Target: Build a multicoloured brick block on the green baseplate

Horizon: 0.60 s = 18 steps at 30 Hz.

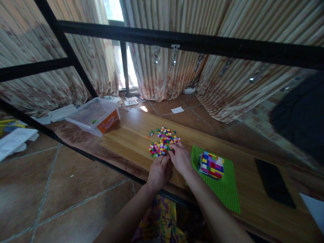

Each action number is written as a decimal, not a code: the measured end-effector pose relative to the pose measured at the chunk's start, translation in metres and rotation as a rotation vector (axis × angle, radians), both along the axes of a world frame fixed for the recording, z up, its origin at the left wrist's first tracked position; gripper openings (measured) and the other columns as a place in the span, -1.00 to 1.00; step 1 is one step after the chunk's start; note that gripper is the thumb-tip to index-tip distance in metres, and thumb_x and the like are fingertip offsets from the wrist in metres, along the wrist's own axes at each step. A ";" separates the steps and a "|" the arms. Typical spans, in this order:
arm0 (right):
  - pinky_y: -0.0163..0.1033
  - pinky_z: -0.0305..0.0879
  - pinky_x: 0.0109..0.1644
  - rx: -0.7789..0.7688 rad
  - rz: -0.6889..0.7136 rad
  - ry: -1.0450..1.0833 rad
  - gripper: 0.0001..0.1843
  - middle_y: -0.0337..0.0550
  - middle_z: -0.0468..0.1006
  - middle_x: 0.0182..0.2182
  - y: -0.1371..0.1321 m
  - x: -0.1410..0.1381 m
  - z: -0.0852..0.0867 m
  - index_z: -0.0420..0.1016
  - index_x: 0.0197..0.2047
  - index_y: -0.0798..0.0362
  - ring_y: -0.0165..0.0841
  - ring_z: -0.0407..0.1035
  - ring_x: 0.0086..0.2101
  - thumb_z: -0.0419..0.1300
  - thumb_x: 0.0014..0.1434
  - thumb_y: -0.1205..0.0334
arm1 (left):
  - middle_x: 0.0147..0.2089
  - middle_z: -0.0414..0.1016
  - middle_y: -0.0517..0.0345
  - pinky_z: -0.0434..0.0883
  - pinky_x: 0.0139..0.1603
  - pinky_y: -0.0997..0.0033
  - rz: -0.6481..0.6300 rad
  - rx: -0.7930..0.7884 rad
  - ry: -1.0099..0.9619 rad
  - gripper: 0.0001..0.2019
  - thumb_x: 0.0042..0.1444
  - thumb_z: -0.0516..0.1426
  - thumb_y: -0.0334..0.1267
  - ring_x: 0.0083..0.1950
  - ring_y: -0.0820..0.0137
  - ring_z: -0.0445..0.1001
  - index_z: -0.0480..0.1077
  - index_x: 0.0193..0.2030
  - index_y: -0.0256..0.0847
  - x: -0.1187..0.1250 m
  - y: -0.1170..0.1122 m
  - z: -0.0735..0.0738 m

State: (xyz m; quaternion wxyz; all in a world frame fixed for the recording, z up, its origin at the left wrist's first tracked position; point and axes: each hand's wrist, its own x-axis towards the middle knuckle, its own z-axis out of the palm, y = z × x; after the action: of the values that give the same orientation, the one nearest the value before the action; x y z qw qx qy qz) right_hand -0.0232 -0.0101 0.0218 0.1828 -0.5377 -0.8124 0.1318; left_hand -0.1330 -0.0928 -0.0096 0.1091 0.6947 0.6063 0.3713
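Bin (109,122) and baseplate (221,194) flank the loose bricks (162,144).

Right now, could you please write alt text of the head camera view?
Left hand and right hand are close together at a pile of colorful bricks on a wooden surface; a clear bin lies left, a brick block on a green baseplate right.

No text is legible: 1 orange label (108,122) on the clear bin (83,127) carries pale lettering (too blurred).
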 end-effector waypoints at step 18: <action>-0.19 0.37 -0.11 0.042 -0.069 0.421 -0.80 -0.14 0.54 -0.21 -0.042 0.048 0.028 0.51 -0.13 0.00 -0.30 0.44 -0.22 0.11 0.23 0.19 | -0.22 0.46 0.08 0.42 -0.12 0.34 -0.022 0.111 0.069 -0.86 0.24 0.00 -0.38 -0.17 0.33 0.44 0.36 -0.14 -0.17 -0.006 0.002 -0.004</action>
State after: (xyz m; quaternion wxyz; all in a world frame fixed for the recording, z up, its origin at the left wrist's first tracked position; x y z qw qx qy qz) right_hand 0.0251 -0.0525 0.0493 0.3641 -0.5219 -0.7400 0.2181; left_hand -0.1386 -0.0910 -0.0140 0.0533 0.7187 0.5805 0.3789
